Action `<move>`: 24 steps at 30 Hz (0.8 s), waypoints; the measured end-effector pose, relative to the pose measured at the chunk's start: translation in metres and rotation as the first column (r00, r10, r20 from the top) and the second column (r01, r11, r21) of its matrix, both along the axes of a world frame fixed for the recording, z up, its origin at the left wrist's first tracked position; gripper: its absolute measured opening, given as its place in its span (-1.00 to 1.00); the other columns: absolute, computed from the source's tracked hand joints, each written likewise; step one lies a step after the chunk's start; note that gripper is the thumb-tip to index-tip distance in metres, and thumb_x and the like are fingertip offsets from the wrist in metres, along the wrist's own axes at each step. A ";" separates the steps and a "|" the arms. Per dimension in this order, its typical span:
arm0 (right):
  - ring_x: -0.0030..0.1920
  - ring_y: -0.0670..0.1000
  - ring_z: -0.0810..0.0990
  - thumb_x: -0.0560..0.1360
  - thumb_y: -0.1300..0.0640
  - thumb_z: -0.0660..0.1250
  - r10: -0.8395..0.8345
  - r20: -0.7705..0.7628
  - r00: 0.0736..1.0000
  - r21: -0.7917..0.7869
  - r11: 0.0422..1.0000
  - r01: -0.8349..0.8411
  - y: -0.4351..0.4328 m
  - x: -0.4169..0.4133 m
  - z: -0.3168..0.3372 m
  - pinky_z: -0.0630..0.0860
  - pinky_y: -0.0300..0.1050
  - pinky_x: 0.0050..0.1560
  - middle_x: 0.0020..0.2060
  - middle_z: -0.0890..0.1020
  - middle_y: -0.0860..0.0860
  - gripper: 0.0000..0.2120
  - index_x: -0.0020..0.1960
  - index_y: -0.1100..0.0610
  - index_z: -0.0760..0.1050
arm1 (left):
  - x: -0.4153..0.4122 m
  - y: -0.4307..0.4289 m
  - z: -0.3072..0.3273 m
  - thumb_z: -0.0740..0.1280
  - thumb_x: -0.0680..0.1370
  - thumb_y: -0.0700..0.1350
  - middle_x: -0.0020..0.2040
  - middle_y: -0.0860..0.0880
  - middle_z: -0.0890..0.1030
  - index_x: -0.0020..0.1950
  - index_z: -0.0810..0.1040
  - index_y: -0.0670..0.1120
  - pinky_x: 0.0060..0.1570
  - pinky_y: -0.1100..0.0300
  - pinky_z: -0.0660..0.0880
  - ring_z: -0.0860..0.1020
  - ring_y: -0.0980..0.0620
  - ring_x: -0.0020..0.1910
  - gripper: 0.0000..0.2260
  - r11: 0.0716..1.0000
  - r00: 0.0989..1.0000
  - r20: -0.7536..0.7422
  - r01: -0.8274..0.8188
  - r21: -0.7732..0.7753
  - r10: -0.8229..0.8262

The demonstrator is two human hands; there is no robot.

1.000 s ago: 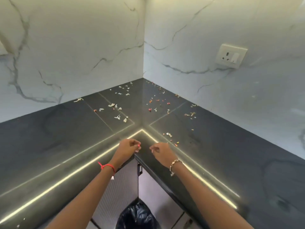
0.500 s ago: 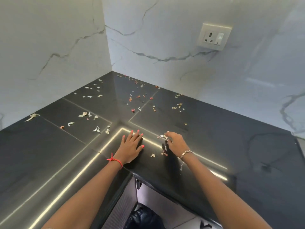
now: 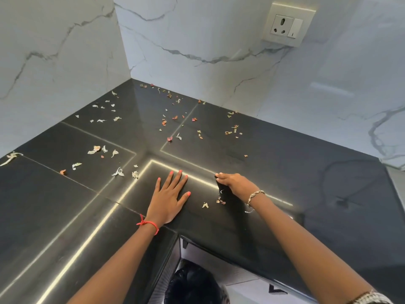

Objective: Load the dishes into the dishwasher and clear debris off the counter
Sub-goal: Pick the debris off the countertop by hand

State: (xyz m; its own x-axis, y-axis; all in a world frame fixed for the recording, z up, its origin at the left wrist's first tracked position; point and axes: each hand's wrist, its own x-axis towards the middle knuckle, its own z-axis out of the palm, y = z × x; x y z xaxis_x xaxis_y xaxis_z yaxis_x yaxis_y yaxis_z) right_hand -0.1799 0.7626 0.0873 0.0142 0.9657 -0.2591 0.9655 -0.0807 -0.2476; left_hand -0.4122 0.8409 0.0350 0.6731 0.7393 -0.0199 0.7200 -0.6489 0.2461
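My left hand (image 3: 168, 199) lies flat, fingers spread, on the black counter (image 3: 317, 194). My right hand (image 3: 235, 183) stands on edge, fingers straight, beside a few scraps. Debris (image 3: 164, 123) litters the corner below marble walls (image 3: 54, 62) and a socket (image 3: 285, 26).

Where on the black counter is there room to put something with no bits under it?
Bare: the counter right of the right hand, below the socket wall, and the front-left stretch nearer than the left hand. Crowded: scraps litter the back corner.
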 end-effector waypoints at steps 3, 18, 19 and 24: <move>0.39 -0.03 0.35 0.49 0.41 0.19 -0.031 -0.055 0.998 0.024 0.999 0.032 -0.010 0.017 0.000 0.09 -0.38 0.37 0.38 0.38 0.05 -0.60 0.31 0.24 0.43 | 0.000 0.000 -0.001 -0.40 0.38 0.42 0.50 0.18 -0.16 0.52 -0.09 0.14 0.43 0.04 -0.29 -0.24 0.14 0.48 -0.23 1.000 1.000 0.027 0.003 -0.014 -0.002; 0.27 0.06 0.47 0.50 0.44 0.14 -0.177 -0.118 0.977 0.267 0.942 0.203 -0.046 0.004 -0.027 0.36 -0.15 0.32 0.22 0.55 0.13 -0.67 0.17 0.27 0.55 | 0.001 -0.002 0.002 -0.36 0.39 0.43 0.47 0.24 -0.16 0.52 -0.05 0.16 0.43 0.07 -0.30 -0.22 0.17 0.48 -0.25 0.999 0.999 0.045 -0.027 -0.035 0.029; 0.20 0.08 0.49 0.51 0.42 0.14 -0.178 -0.099 0.979 0.287 0.937 0.199 -0.045 0.002 -0.026 0.40 -0.19 0.21 0.14 0.58 0.14 -0.70 0.12 0.27 0.57 | 0.001 -0.002 0.003 -0.35 0.40 0.43 0.47 0.24 -0.16 0.52 -0.04 0.16 0.43 0.07 -0.30 -0.21 0.17 0.48 -0.26 0.999 0.998 0.048 -0.026 -0.037 0.028; 0.02 0.05 0.47 0.51 0.42 0.14 -0.187 -0.062 0.980 0.303 0.933 0.197 -0.038 -0.010 -0.025 0.25 -0.34 -0.11 -0.08 0.56 0.11 -0.76 -0.08 0.28 0.57 | 0.000 -0.001 0.002 -0.41 0.37 0.45 0.48 0.23 -0.14 0.52 -0.03 0.17 0.42 0.08 -0.31 -0.23 0.20 0.46 -0.21 0.999 0.998 0.054 -0.028 -0.038 0.030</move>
State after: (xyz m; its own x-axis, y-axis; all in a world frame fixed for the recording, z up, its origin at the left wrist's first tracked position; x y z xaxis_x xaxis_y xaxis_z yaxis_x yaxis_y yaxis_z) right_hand -0.1901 0.7242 0.0627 0.2038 0.9780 0.0450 0.9304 -0.1792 -0.3196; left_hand -0.4121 0.8400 0.0370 0.6525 0.7577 -0.0113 0.7228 -0.6179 0.3095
